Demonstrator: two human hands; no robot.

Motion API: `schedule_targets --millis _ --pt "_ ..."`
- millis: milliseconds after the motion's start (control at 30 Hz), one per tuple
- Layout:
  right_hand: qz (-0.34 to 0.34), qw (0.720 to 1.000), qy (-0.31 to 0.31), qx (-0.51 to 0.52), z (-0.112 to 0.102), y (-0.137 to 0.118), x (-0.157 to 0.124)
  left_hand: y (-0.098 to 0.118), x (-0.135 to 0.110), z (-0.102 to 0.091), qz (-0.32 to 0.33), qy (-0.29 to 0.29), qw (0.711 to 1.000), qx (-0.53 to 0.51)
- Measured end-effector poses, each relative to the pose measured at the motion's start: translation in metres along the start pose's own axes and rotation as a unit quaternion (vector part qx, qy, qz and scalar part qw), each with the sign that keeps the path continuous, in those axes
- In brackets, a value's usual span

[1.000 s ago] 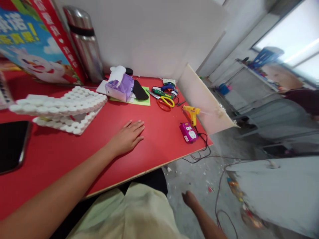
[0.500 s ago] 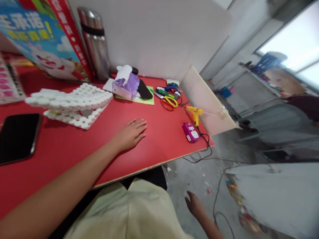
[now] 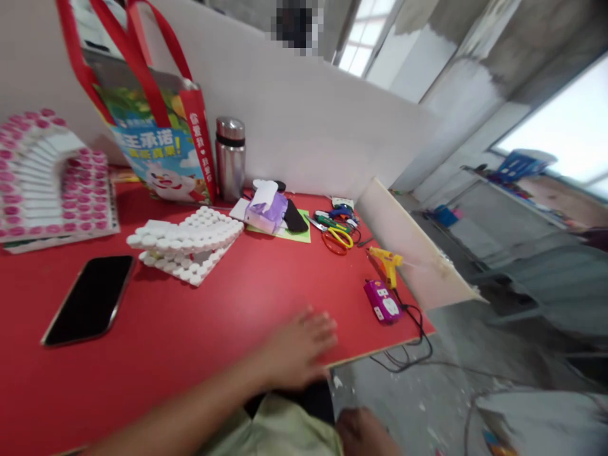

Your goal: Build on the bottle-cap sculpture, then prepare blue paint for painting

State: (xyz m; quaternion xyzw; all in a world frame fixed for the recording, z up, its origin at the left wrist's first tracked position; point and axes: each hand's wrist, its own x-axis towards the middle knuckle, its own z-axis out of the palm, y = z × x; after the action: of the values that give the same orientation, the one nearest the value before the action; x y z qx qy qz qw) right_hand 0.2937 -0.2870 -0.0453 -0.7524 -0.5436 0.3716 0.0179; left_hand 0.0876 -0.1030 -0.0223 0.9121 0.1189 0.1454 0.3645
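My left hand, blurred by motion, is over the front edge of the red table, palm down with its fingers stretched out and nothing in them. At the bottom of the view my right hand is beside my lap, below the table's edge; its fingers are smeared and partly cut off. Left of my left hand, a folded white piece covered in round white discs rests on the table. A black phone lies in front of it to the left. The purple power socket box stands right of my left hand.
A yellow glue gun lies behind the socket box, by an upright pale board. Scissors, a purple tissue pack, a steel flask, a printed bag and a pink-and-white piece line the back. Cables hang off the edge.
The view has tilted up and swung left, showing more of the bag and wall. My left hand has slid toward the table's front edge. My right hand has come closer to my lap.
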Motion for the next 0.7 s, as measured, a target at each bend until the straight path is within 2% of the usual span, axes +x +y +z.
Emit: schedule_targets --millis 33,67,100,133,200,267,333,367,433,533,567,700 --pt "0.029 0.999 -0.031 0.025 -0.024 -0.010 0.008 0.014 0.005 0.018 0.037 -0.035 0.996 -0.066" --pt "0.048 0.997 -0.056 0.029 -0.051 -0.022 0.015 0.025 0.010 0.033 0.040 -0.053 0.989 -0.132" --pt "0.030 0.998 -0.051 0.004 -0.077 -0.035 0.023 0.035 0.015 0.043 0.016 -0.053 0.979 -0.194" --pt "-0.013 0.999 -0.019 -0.047 -0.103 -0.050 0.030 0.041 0.018 0.046 -0.003 -0.053 0.966 -0.252" --pt "-0.099 0.981 0.035 -0.163 -0.145 -0.080 0.046 0.046 0.019 0.034 -0.069 0.026 0.932 -0.355" --pt "-0.148 0.960 0.093 -0.218 -0.171 -0.114 0.069 0.041 0.014 0.005 -0.146 0.135 0.909 -0.367" --pt "-0.201 0.946 0.165 -0.193 -0.183 -0.149 0.103 0.027 0.005 -0.026 -0.181 0.174 0.920 -0.300" --pt "-0.206 0.943 0.188 -0.180 -0.185 -0.166 0.124 0.017 0.000 -0.038 -0.182 0.183 0.927 -0.272" --pt "-0.186 0.939 0.239 -0.164 -0.186 -0.198 0.170 -0.008 -0.008 -0.052 -0.175 0.237 0.927 -0.232" --pt "-0.155 0.936 0.280 -0.145 -0.187 -0.234 0.236 -0.044 -0.015 -0.053 -0.176 0.321 0.911 -0.189" --pt "-0.154 0.935 0.291 -0.136 -0.188 -0.242 0.253 -0.054 -0.015 -0.051 -0.187 0.365 0.891 -0.194" --pt "-0.186 0.925 0.321 -0.085 -0.197 -0.266 0.292 -0.071 -0.010 -0.044 -0.149 0.396 0.875 -0.237"
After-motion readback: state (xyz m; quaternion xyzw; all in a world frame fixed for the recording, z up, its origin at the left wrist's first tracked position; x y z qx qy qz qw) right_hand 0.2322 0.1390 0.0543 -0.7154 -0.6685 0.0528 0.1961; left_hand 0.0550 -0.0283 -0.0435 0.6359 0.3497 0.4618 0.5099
